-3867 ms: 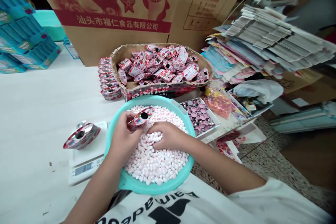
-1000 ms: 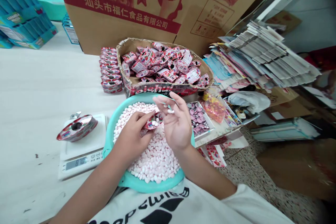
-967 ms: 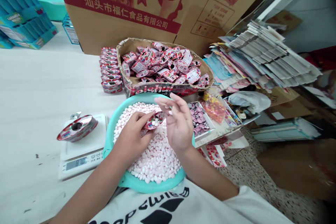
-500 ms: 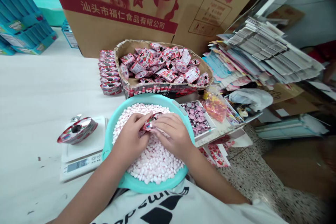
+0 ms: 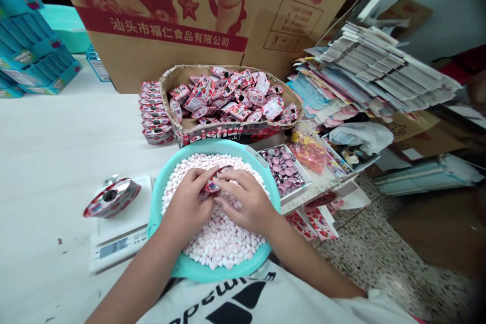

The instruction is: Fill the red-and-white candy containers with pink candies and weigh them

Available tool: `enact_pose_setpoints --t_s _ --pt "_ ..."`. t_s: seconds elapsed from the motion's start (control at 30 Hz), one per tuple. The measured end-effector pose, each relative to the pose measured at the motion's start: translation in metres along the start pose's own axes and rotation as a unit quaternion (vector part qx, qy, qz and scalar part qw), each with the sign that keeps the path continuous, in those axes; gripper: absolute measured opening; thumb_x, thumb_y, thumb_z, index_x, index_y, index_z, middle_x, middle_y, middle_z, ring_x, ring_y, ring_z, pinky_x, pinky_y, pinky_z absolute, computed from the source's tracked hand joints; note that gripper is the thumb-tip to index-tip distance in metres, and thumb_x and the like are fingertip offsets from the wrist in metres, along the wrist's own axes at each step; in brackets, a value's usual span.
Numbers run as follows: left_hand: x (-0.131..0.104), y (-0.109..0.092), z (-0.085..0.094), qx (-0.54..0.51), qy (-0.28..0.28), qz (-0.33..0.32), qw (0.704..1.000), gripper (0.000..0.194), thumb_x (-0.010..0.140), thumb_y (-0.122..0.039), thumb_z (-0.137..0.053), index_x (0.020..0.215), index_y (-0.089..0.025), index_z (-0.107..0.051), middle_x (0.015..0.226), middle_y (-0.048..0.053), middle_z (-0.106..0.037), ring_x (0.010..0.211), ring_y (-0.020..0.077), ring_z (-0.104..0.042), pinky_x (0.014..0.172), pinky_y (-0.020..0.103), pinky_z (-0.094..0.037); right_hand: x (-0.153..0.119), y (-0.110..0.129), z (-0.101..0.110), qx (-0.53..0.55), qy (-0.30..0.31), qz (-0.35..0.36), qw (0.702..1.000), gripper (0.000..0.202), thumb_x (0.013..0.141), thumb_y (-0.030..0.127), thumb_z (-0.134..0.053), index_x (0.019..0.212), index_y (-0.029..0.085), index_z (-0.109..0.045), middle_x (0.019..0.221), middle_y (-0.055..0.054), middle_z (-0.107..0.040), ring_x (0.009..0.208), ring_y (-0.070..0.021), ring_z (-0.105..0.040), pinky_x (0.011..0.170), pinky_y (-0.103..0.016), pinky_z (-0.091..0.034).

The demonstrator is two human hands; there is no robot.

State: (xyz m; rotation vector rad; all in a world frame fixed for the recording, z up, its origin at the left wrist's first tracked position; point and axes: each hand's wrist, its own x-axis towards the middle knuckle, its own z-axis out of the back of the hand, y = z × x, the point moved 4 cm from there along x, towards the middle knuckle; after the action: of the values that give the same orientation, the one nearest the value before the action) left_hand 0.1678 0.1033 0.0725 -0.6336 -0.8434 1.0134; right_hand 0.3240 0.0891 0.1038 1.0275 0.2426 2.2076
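Note:
Over a turquoise basin (image 5: 207, 276) full of small pale pink candies (image 5: 224, 248), my left hand (image 5: 188, 205) is closed around a shiny red, strawberry-printed packet (image 5: 210, 187). My right hand (image 5: 248, 205) meets it from the other side, its fingers curled with the tips at the packet's upper part; whatever they pinch is hidden. Most of the packet is covered by my fingers. To the left, a similar packet (image 5: 127, 193) with a dark round opening lies on a white digital scale (image 5: 142, 197) with a lit display.
Behind the basin stands a cut-down carton (image 5: 178, 134) of strawberry packets, beside a row of packets (image 5: 154, 111). Pink caps (image 5: 283, 167) fill a tray at right. A large cardboard box (image 5: 159, 50) blocks the back. Stacked paper sheets (image 5: 387, 71) lean at right.
The view has shifted slightly, so the background sits lower. Between my hands the packet has turned a little and its opening shows less. Both hands stay over the basin.

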Motion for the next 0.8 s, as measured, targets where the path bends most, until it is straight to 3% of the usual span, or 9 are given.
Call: enact_pose_setpoints --t_s 0.17,0.27,0.37,0.5,0.63,0.73,0.8 --pt "0.0 -0.001 0.001 0.008 0.002 -0.001 1.0 0.065 0.074 -0.002 -0.052 0.136 -0.023 -0.056 0.112 0.007 -0.057 0.104 0.0212 -0.06 0.094 0.04 -0.052 0.0 0.002 -0.002 -0.003 0.0 0.025 1.0 0.027 0.089 0.018 -0.062 0.115 0.022 -0.068 0.108 -0.011 -0.072 0.101 -0.0235 -0.065 0.088 -0.043 -0.054" --pt "0.001 -0.002 0.002 0.01 0.001 0.001 1.0 0.059 0.079 -0.006 -0.054 0.136 -0.023 -0.056 0.112 0.007 -0.057 0.105 0.0212 -0.06 0.094 0.039 -0.051 -0.001 0.003 0.003 0.019 -0.021 0.037 0.999 0.01 0.088 0.018 -0.062 0.095 0.021 -0.069 0.089 -0.008 -0.073 0.084 -0.0214 -0.065 0.074 -0.039 -0.052" --pt "0.001 -0.001 0.005 0.006 -0.025 0.025 0.999 0.054 0.085 -0.012 -0.057 0.137 -0.025 -0.055 0.114 0.007 -0.059 0.106 0.021 -0.06 0.095 0.039 -0.05 -0.003 0.002 0.008 0.042 -0.031 0.029 0.998 0.017 0.092 0.024 -0.055 0.081 0.022 -0.068 0.073 -0.005 -0.069 0.071 -0.0204 -0.061 0.066 -0.038 -0.047" --pt "0.0 0.0 0.005 0.004 -0.053 0.036 0.998 0.052 0.086 -0.016 -0.06 0.137 -0.026 -0.055 0.119 0.007 -0.061 0.11 0.0214 -0.061 0.098 0.038 -0.05 -0.011 -0.016 0.009 0.128 -0.081 -0.044 0.988 0.051 0.103 0.046 -0.03 0.09 0.021 -0.072 0.079 -0.008 -0.07 0.076 -0.0223 -0.064 0.071 -0.041 -0.048" --pt "-0.002 -0.004 0.005 0.003 -0.077 0.034 0.996 0.044 0.085 -0.017 -0.062 0.129 -0.022 -0.058 0.12 0.009 -0.064 0.113 0.0237 -0.061 0.1 0.041 -0.049 -0.023 -0.044 0.003 0.241 -0.165 -0.199 0.935 0.061 0.098 0.066 -0.029 0.108 0.023 -0.072 0.098 -0.009 -0.072 0.093 -0.0244 -0.066 0.082 -0.04 -0.052" --pt "-0.002 -0.008 0.006 -0.019 -0.07 0.01 0.997 0.042 0.084 -0.018 -0.064 0.125 -0.021 -0.058 0.122 0.009 -0.067 0.115 0.0243 -0.062 0.101 0.041 -0.049 -0.024 -0.053 -0.01 0.352 -0.111 -0.267 0.89 0.061 0.089 0.069 -0.052 0.133 0.028 -0.06 0.126 -0.01 -0.067 0.113 -0.0258 -0.064 0.092 -0.039 -0.053" --pt "-0.003 -0.01 0.005 -0.029 -0.047 -0.003 0.998 0.045 0.082 -0.016 -0.063 0.127 -0.021 -0.056 0.125 0.009 -0.067 0.116 0.0242 -0.062 0.102 0.041 -0.049 -0.022 -0.052 -0.017 0.388 -0.038 -0.293 0.873 0.064 0.082 0.059 -0.071 0.137 0.03 -0.057 0.138 -0.01 -0.061 0.117 -0.0265 -0.063 0.095 -0.039 -0.054"
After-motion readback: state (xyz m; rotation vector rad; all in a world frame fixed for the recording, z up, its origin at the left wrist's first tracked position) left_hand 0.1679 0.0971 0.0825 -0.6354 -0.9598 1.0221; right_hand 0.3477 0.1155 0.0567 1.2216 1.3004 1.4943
